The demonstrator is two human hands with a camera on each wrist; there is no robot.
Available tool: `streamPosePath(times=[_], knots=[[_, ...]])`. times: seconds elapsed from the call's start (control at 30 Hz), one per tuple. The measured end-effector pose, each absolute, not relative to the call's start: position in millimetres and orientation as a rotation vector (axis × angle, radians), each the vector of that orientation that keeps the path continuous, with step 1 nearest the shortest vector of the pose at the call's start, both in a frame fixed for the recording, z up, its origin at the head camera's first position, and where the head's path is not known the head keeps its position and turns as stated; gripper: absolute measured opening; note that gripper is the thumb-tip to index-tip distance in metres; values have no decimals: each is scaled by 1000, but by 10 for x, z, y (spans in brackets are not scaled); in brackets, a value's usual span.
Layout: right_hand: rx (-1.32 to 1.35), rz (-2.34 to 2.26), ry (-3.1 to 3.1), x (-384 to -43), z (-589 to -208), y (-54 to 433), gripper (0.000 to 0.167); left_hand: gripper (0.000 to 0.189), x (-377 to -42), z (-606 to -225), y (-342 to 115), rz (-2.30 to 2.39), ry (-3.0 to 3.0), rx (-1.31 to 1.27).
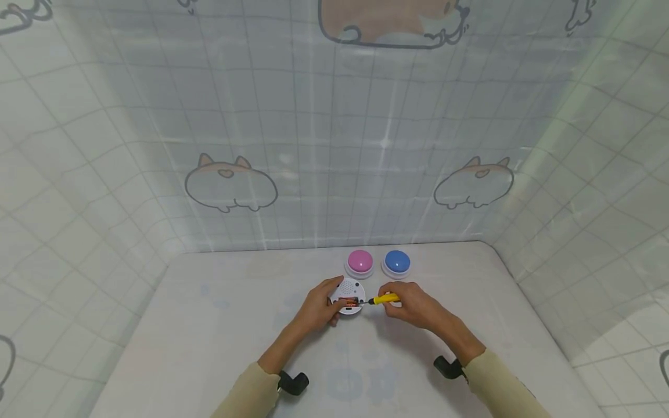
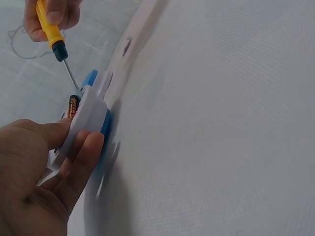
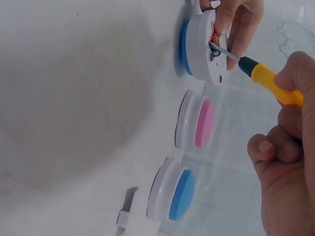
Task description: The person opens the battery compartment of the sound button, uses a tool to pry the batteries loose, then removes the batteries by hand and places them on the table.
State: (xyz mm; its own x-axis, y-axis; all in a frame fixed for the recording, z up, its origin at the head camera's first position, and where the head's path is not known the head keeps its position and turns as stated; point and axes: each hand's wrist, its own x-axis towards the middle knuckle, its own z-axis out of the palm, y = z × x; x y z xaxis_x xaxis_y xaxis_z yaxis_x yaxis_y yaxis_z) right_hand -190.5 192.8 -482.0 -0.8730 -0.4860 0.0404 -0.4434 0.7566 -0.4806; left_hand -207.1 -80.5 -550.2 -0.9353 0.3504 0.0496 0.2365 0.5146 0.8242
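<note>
A round white push-button device (image 1: 346, 285) is turned underside up, its blue dome (image 3: 185, 46) facing the table. My left hand (image 1: 317, 302) grips it at the left edge, thumb on top and fingers beneath in the left wrist view. Orange-and-black batteries (image 1: 349, 302) lie in its uncovered compartment, partly under the thumb. My right hand (image 1: 415, 305) holds a screwdriver (image 1: 387, 298) by its yellow handle. Its metal shaft reaches the compartment, the tip at the end of a battery (image 2: 73, 106); whether they touch, I cannot tell.
Behind the device stand a pink-domed button (image 1: 360, 261) and a blue-domed button (image 1: 397, 261), both upright. A small pale piece (image 3: 125, 211) lies beside the blue one in the right wrist view. Tile-patterned curtain walls (image 1: 334, 174) enclose the white table (image 1: 219, 337) at back and sides.
</note>
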Motion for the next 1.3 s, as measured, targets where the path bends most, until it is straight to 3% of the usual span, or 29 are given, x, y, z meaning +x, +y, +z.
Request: streamPosePath(times=[0.93,1.3], knots=[[-810,-493,2963,-1797,-4713,1769,24,68,-2072,-5530,-807,1425,2588,482],[-736,-658,2898,-1864,-4844,1867,22,68,-2083,-5539,-815,1436,2588,515]])
